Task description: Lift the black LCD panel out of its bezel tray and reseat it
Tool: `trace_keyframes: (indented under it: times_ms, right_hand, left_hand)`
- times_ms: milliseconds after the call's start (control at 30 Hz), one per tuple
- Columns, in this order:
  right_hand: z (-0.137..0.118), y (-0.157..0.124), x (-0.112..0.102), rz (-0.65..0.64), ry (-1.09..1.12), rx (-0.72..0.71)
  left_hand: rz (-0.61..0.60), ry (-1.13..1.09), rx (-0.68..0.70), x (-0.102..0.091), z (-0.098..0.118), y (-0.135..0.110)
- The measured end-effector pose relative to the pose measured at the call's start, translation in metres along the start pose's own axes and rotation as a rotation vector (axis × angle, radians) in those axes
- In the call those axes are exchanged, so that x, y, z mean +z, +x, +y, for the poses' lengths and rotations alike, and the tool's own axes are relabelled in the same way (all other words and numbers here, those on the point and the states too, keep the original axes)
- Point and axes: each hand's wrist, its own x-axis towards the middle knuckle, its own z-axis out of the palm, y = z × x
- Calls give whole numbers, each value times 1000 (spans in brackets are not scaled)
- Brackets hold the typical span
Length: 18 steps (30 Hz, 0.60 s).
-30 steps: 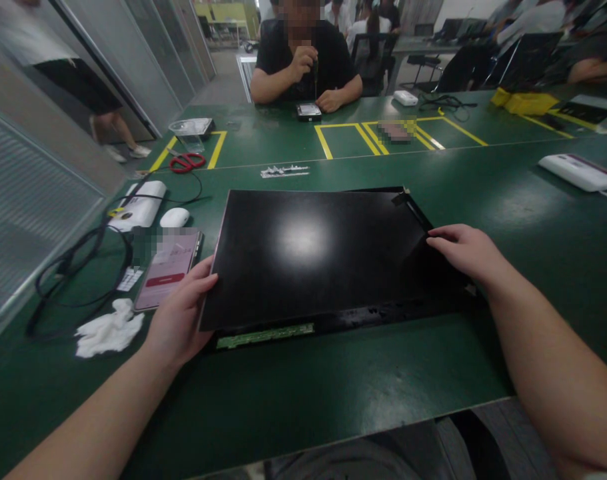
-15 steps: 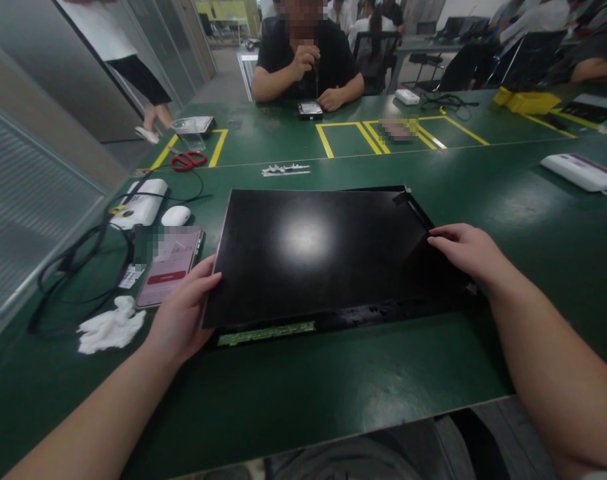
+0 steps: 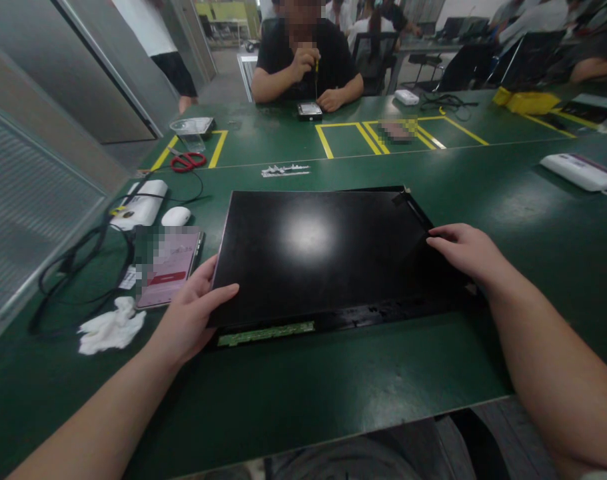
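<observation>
A black display panel with a bright reflection lies over a black frame on the table, shifted left of it. Along the frame's front edge runs a green circuit strip. My left hand grips the panel's left edge, thumb flat on its face and fingers underneath. On the other side, my right hand pinches the frame's right edge between thumb and fingers. Part of its grip is hidden below the rim.
Left of the panel are a phone, a crumpled tissue, a white mouse-shaped case, a white power bank, black cables and red scissors. Across the green table, another person holds a screwdriver over a hard drive.
My left thumb has slid further onto the panel's face, and its front left corner sits slightly lower. My right hand stays in place. A person at the far left has walked rightward.
</observation>
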Motion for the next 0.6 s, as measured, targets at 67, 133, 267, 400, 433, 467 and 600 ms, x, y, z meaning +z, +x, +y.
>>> trace_keyframes:
  times_ms: [67,133,267,400,433,467,600]
  right_hand:
    - [1,1,0,-6,-5,-1]
    - [2,1,1,-7,-7,-4]
    - [3,1,1,8,-8,-24]
    - [1,0,1,9,-30,-13]
    - [1,0,1,9,-32,-14]
    - [1,0,1,10,-31,-17]
    - [3,1,2,16,-5,-32]
  left_hand:
    - [-10,11,6,-1,0,0]
    - [-23,21,17,-2,-1,1]
    - [16,9,35,-4,-3,3]
    - [52,18,30,-1,-3,1]
    - [58,25,29,0,-2,1]
    - [64,31,27,0,-1,0]
    - [46,37,19,1,1,-3]
